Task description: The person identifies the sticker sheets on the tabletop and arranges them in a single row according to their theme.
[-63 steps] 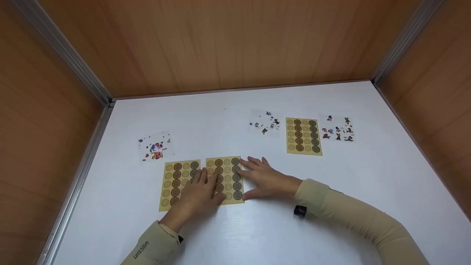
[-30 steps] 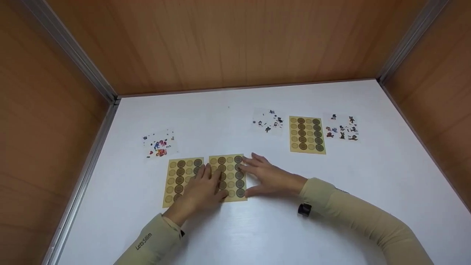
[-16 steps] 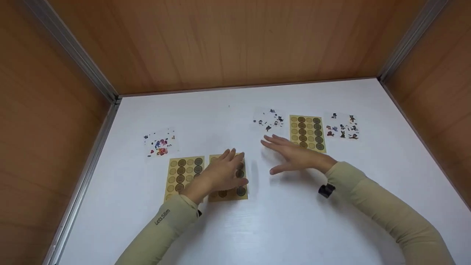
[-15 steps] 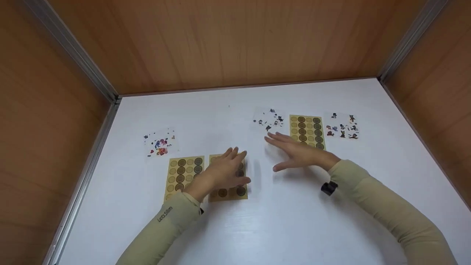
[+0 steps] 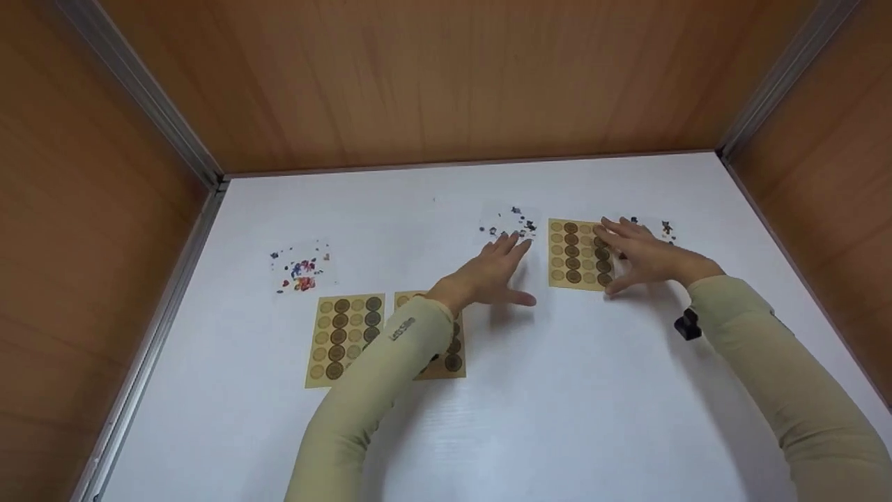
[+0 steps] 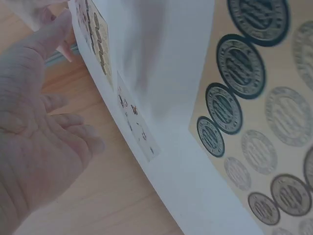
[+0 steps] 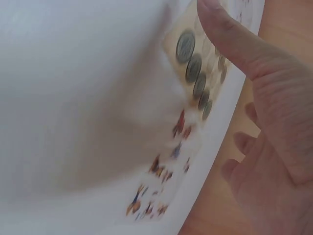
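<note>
My left hand (image 5: pixel 488 277), fingers spread, hovers over the table with its fingertips at the near edge of a clear sticker sheet (image 5: pixel 503 219) with small figures. My right hand (image 5: pixel 648 256) hangs with spread fingers over the right edge of the far kraft sheet of round seal stickers (image 5: pixel 561 254). It partly covers a second clear sticker sheet (image 5: pixel 667 229). In the right wrist view, the thumb (image 7: pixel 234 41) overlaps that kraft sheet. Two more kraft sticker sheets lie nearer: the left one (image 5: pixel 322 348) and the right one (image 5: pixel 456 366), which my left forearm partly hides.
A third clear sticker sheet (image 5: pixel 303 268) with colourful figures lies at the left of the white table (image 5: pixel 529 418). Wooden panels (image 5: pixel 446 84) in metal framing close off the back and both sides.
Both hands have lifted off the near kraft sheets and moved right and away. My right hand has reached the far kraft sheet, my left the middle clear sheet. The sheets lie where they were.
</note>
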